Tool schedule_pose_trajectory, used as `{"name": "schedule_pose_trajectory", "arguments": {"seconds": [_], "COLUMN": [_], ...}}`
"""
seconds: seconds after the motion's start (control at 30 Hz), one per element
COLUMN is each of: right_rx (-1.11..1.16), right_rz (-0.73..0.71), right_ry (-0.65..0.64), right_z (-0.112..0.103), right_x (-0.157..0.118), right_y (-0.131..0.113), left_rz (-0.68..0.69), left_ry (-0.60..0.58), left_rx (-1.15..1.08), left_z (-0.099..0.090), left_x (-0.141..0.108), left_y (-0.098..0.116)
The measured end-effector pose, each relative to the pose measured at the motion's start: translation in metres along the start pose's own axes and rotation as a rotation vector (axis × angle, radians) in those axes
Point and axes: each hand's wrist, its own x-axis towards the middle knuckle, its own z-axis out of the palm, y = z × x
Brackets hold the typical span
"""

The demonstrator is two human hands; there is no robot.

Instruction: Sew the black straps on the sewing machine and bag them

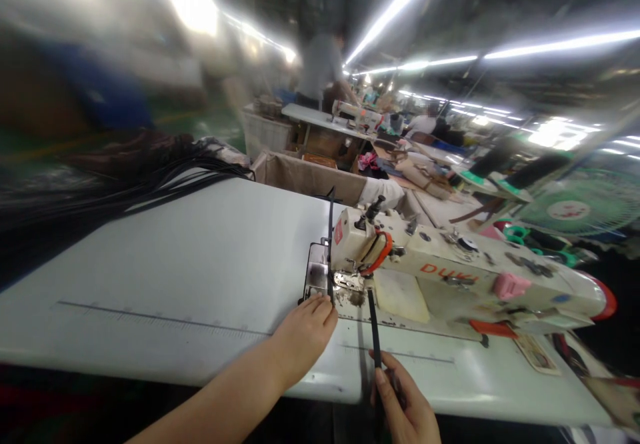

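A white sewing machine [400, 264] with red trim stands on the pale table. One length of narrow black strap [374, 321] runs down from beside the presser foot [349, 280] toward the front edge. My right hand [403, 397] pinches this length between thumb and fingers. Another length of black strap [331, 231] passes along the left side of the machine head. Its near end goes to my left hand [313, 324], whose fingers are curled together on it over the metal plate [317, 274]. The fingertips are partly hidden there.
Many long black straps [125, 197] lie heaped over the table's left end. A fabric-lined bin [310, 176] is behind the table. Thread cones [530, 172] and a green fan [575, 209] stand at the right. A ruler scale [165, 319] marks the tabletop. A person [320, 67] is farther back.
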Motion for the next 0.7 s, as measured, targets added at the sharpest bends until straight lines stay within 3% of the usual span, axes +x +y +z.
{"name": "schedule_pose_trajectory", "arguments": {"seconds": [0.23,0.47,0.7], "right_rx": [0.002,-0.048,-0.055], "right_rz": [-0.013,-0.044,-0.106], "right_ry": [0.043,0.014,-0.055], "right_z": [0.009,0.008,0.006], "right_x": [-0.006,-0.007,-0.003], "right_y": [-0.001,-0.001,0.003], "left_rz": [-0.157,-0.29,-0.32], "left_ry": [0.06,-0.07,-0.155], "left_rx": [-0.178,-0.234,-0.231], "left_z": [0.014,0.007,0.005], "left_x": [-0.001,0.01,0.011], "left_y": [-0.011,-0.019,-0.019]}}
